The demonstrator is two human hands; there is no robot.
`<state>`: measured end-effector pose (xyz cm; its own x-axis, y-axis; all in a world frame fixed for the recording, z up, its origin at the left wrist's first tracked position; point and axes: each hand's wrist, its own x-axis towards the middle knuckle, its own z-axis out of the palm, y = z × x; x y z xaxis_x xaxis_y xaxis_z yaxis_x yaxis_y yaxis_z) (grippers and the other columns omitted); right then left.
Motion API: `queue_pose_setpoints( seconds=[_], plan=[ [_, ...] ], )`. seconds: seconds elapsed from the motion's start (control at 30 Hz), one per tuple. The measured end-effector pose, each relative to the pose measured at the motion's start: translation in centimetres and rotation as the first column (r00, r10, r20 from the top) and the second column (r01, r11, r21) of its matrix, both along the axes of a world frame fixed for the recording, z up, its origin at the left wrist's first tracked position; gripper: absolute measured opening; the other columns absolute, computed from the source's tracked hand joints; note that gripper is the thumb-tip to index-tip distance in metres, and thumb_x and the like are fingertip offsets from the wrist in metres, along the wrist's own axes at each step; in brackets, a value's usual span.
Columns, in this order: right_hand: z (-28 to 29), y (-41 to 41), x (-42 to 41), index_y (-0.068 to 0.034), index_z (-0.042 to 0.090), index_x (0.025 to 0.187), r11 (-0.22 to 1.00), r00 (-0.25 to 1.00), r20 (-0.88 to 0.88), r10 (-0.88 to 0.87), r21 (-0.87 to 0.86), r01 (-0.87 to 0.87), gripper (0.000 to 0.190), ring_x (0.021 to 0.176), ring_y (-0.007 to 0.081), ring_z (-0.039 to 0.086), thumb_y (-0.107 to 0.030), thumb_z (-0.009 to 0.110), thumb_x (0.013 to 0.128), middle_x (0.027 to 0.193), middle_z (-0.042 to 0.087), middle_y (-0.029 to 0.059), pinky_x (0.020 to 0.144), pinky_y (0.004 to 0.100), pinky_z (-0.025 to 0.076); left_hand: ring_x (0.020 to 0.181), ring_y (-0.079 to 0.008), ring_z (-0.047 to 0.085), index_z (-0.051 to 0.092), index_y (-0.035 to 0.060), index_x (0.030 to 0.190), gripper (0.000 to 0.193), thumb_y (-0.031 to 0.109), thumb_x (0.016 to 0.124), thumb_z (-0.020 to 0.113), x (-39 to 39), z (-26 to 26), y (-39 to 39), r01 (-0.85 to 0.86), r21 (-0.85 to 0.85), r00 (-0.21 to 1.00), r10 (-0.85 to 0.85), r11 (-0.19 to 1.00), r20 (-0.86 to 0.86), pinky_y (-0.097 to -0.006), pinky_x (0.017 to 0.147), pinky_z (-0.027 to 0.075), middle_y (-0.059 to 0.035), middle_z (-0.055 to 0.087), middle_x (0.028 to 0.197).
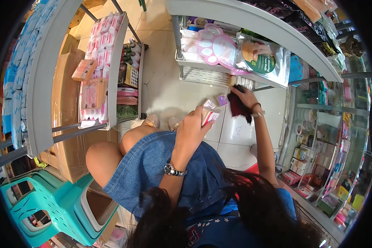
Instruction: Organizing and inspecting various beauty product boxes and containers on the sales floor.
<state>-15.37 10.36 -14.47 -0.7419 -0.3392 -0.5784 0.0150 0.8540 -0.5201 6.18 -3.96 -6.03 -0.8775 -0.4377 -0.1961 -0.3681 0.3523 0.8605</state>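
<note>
My left hand (192, 125), with a wristwatch at the wrist, is closed around a small box with a red and white face (210, 117) above my denim-covered lap. My right hand (246, 98) grips a dark maroon cloth (239, 107) that hangs down beside the lowest shelf tier. Between the hands, a purple box (222, 99) and a small whitish box (209, 104) are on the floor tiles. Close behind my right hand, more small packs (241, 82) stand at the edge of the low white perforated shelf (204, 75).
A shelf cart with pink-and-white packs (102, 40) stands left, beside a large cardboard carton (65, 108). Stacked turquoise plastic stools (55, 204) are at lower left. An overhanging shelf edge (260, 28) and a silver foot bath pouch (263, 59) are above; a glass display case (322, 148) lines the right.
</note>
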Motion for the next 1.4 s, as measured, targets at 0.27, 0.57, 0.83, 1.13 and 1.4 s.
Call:
queue_pose_setpoints(
  seconds=[0.27,0.57,0.83,1.13,1.4],
  plan=[
    [-11.5,1.6,-8.8,0.011,0.032,0.128,0.954,0.971,-0.239,-0.007,0.291,0.079,0.112,0.110,0.0387,0.044,-0.079,0.049,0.063,0.122,0.042,0.0267,0.093,0.0413,0.037,0.062,-0.0341,0.058,0.050,-0.0020,0.091,0.030,0.021,0.078,0.063,-0.6,1.4,-0.8,0.014,-0.059,0.979,-0.002,0.998,0.204,-0.0400,0.058,0.046,-0.0181,0.062,0.078],
    [-15.3,-0.2,-9.2,0.005,0.037,0.124,0.912,0.947,-0.301,-0.111,0.347,0.217,0.104,0.105,0.0362,0.047,-0.071,0.060,0.058,0.117,0.042,0.0240,0.087,0.0416,0.041,0.062,-0.0352,0.058,0.050,-0.0010,0.091,0.030,0.024,0.079,0.062,-1.4,1.2,-0.4,0.039,-0.120,0.974,-0.011,0.992,0.227,-0.0407,0.058,0.046,-0.0170,0.062,0.080],
    [-15.4,-0.1,-7.3,-0.004,0.047,0.117,0.811,0.882,-0.396,-0.255,0.409,0.418,0.091,0.090,0.0332,0.056,-0.060,0.077,0.052,0.104,0.047,0.0195,0.074,0.0419,0.049,0.063,-0.0354,0.059,0.049,-0.0001,0.091,0.030,0.025,0.079,0.061,-1.8,1.2,0.5,0.063,-0.124,0.982,-0.040,0.990,0.182,-0.0411,0.057,0.046,-0.0164,0.063,0.082],
    [-13.9,6.1,3.4,-0.006,0.042,0.125,0.742,0.893,-0.041,-0.448,-0.575,0.345,0.066,0.077,0.0197,0.053,-0.029,0.072,0.070,0.096,0.054,0.0113,0.068,0.0273,0.045,0.052,-0.0260,0.053,0.053,-0.0010,0.095,0.035,0.028,0.079,0.064,-1.0,1.1,0.2,-0.012,-0.226,0.972,0.065,0.974,0.227,-0.0360,0.051,0.042,-0.0136,0.058,0.064],
    [-19.8,16.4,10.4,0.000,0.048,0.120,0.529,0.641,0.628,-0.442,-0.394,0.751,0.056,0.083,0.0137,0.054,-0.030,0.066,0.076,0.101,0.059,0.0094,0.071,0.0212,0.043,0.061,-0.0358,0.059,0.048,0.0000,0.098,0.035,0.032,0.085,0.057,-0.8,1.5,0.3,-0.084,-0.229,0.969,0.133,0.970,0.210,-0.0406,0.054,0.045,-0.0165,0.061,0.071]
  ],
)
